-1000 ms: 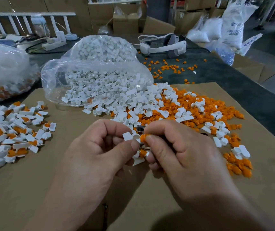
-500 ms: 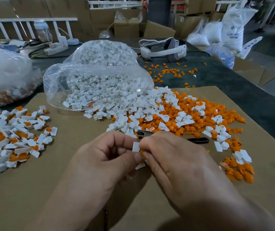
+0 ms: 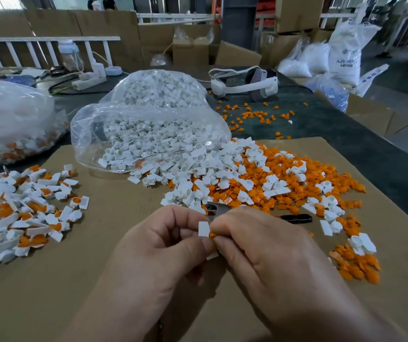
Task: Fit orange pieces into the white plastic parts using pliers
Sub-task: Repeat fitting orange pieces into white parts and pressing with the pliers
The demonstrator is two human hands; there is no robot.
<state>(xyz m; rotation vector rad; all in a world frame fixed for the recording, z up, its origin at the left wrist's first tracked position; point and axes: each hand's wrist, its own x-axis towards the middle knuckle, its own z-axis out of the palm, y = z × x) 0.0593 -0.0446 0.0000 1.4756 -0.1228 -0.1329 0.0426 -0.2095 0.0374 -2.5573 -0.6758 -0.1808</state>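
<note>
Rear sack [image 3: 344, 55]: "ABS"; left hand [image 3: 158, 248] pinches part [image 3: 203, 228].

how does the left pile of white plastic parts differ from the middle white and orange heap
Left pile: orange pieces sit fitted inside white parts. Middle heap: orange pieces and white parts lie loose, mixed. The middle heap spills from a clear plastic bag; the left pile does not. Both lie on brown cardboard.

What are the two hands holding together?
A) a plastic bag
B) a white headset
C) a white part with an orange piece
C: the left hand and right hand pinch a white plastic part and an orange piece between their fingertips.
</note>
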